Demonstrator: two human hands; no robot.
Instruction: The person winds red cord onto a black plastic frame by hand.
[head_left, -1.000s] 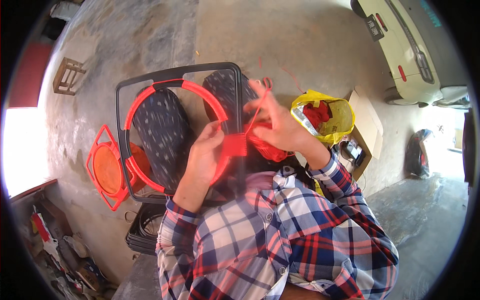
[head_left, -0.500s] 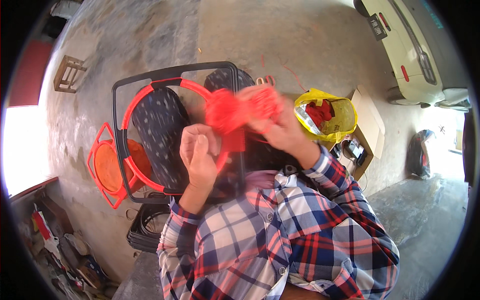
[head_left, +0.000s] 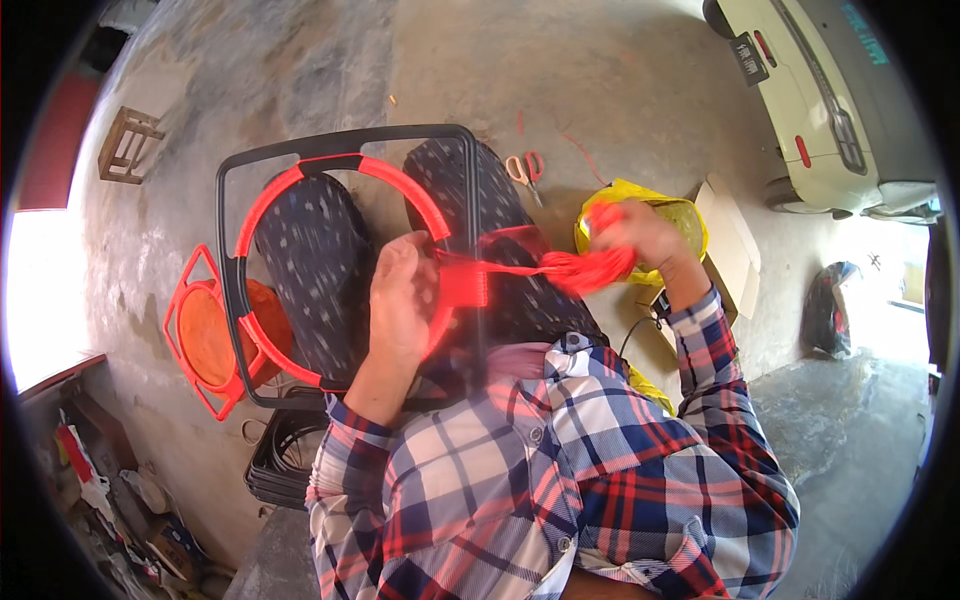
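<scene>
Your right hand (head_left: 640, 238) is folded around a bundle of red cord (head_left: 592, 270), its fingers closed on it above the near rim of the yellow bag (head_left: 622, 188); the edges are blurred. From that bundle, strands run left to the red wrapping (head_left: 463, 286) on the right side of the black frame (head_left: 330, 143). Your left hand (head_left: 398, 300) is upright at that same side, against the ring inside the frame and next to the wrapping; its fingertips are blurred, so you cannot tell whether they pinch the ring or only rest on it.

The frame is tilted across your patterned trouser legs (head_left: 310, 260), with further red-wrapped stretches around its ring. Beyond your right knee, scissors (head_left: 532, 180) lie on the concrete floor (head_left: 560, 60), near loose red threads (head_left: 582, 152). The yellow bag stands beside an open cardboard box (head_left: 738, 245). To your left sit an orange stool (head_left: 210, 340) and, closer to you, a stack of black frames (head_left: 282, 455); a small wooden stool (head_left: 128, 145) stands farther off. A pale vehicle (head_left: 810, 110) is parked at the upper right.
</scene>
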